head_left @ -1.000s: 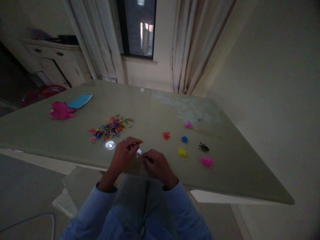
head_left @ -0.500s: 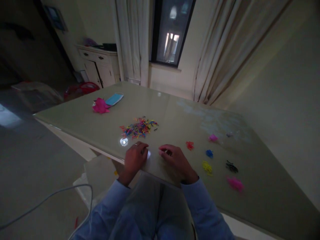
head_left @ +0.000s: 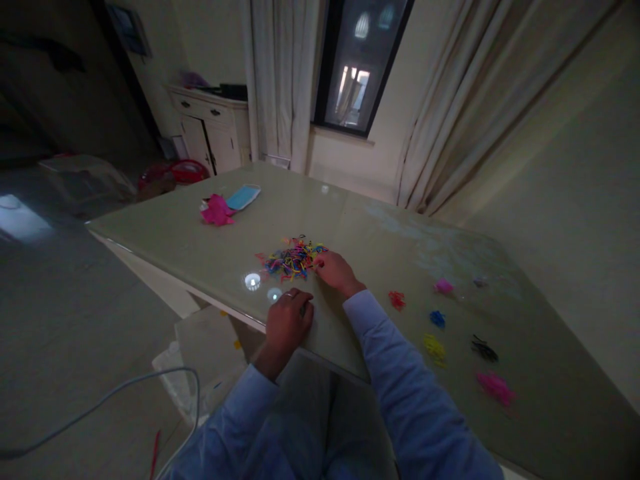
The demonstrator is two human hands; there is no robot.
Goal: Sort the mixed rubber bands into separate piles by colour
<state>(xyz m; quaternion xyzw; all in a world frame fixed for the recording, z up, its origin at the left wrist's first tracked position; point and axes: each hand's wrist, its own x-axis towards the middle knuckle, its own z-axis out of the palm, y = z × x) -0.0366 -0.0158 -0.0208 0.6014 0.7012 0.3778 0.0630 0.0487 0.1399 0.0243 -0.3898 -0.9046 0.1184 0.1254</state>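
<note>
My right hand (head_left: 334,270) reaches to the right edge of a mixed pile of small, thin coloured strips (head_left: 287,261). Its thumb and fingertips are pinched together among them; whatever lies between the tips is too small to make out. Near the table's front edge rests my left hand (head_left: 290,320), with a ring on one finger. Its fingers are loosely bent, a gap shows beside the thumb, and no object is visible in it. To the right lie separate small heaps: red (head_left: 397,299), blue (head_left: 437,319), yellow (head_left: 435,350), black (head_left: 484,348) and pink (head_left: 495,388).
A crumpled pink piece (head_left: 217,211) and a blue face mask (head_left: 244,197) lie at the table's far left. Another small pink heap (head_left: 443,286) sits at the right, near a clear scrap (head_left: 480,283). A grey cable (head_left: 115,387) crosses the floor area at left.
My right hand has moved forward and left from near my left hand to the pile. My left hand stays by the table edge. The whole view has shifted slightly.
</note>
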